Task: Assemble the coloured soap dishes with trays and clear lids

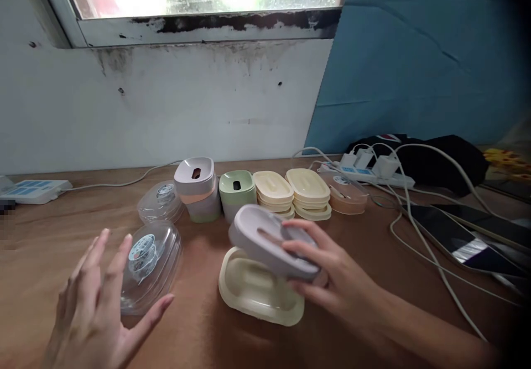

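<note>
My right hand (336, 269) grips a pale lilac oval plastic dish (259, 236) with a slot in its middle, holding it tilted by its right end. Directly beneath is a cream oval plastic tray (257, 297) on the table; whether the two touch I cannot tell. My left hand (93, 302) is open with fingers spread, holding nothing, beside a clear domed plastic cover (164, 264) that bears a round label. Part of that cover is hidden behind the fingers.
Behind stand lilac stacked dishes (198, 192), green stacked dishes (238, 192) and two piles of cream trays (271, 186). Another clear cover (160, 203) and an orange-tinted one (348, 195) flank them. Power strips (373, 174), loose white cables (415, 230) and phones (464, 242) lie around.
</note>
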`<action>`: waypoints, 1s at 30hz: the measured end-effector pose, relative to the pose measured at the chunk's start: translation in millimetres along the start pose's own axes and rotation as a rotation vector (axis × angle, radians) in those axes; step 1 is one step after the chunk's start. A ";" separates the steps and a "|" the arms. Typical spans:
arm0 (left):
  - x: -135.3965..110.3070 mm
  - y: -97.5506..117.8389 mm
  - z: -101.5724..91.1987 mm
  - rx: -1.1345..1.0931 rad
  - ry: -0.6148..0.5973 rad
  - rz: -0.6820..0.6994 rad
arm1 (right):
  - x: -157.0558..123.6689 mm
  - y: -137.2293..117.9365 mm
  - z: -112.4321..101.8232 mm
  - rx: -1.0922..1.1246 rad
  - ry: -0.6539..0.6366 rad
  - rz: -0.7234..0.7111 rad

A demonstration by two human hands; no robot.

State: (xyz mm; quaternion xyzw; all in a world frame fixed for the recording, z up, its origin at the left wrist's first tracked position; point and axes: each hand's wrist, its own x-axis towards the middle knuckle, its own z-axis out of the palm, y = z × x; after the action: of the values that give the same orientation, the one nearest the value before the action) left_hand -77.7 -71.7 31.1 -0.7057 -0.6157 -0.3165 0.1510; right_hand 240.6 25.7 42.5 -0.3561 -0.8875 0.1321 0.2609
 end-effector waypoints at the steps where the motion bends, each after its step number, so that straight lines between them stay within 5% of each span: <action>1: 4.7 8.3 0.9 0.037 0.024 0.065 | 6.0 3.9 -6.5 -0.023 0.086 0.051; 5: 20.7 42.8 21.3 0.045 -0.047 0.373 | 41.9 20.5 -29.9 -0.201 0.321 0.228; 9: 28.9 67.4 56.4 -0.085 -0.247 0.574 | 83.7 17.0 -31.2 -0.354 0.215 0.257; 13: 35.0 76.5 76.0 -0.272 -0.467 0.573 | 123.5 -2.6 -14.0 -0.482 0.078 0.240; 17: 37.2 74.7 79.4 -0.357 -0.559 0.528 | 153.2 -16.6 5.1 -0.628 0.017 0.280; 26: 29.4 70.5 90.1 -0.382 -0.507 0.531 | 155.0 -25.3 20.9 -0.648 -0.081 0.229; 30: 33.4 71.7 84.1 -0.398 -0.512 0.527 | 127.0 -23.0 14.4 -0.577 0.034 0.141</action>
State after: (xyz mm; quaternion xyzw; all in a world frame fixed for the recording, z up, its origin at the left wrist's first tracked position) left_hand 14.8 -9.2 1.4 -0.9104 -0.3584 -0.1942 -0.0706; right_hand 142.1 97.6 87.1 -0.4784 -0.8571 -0.1138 0.1537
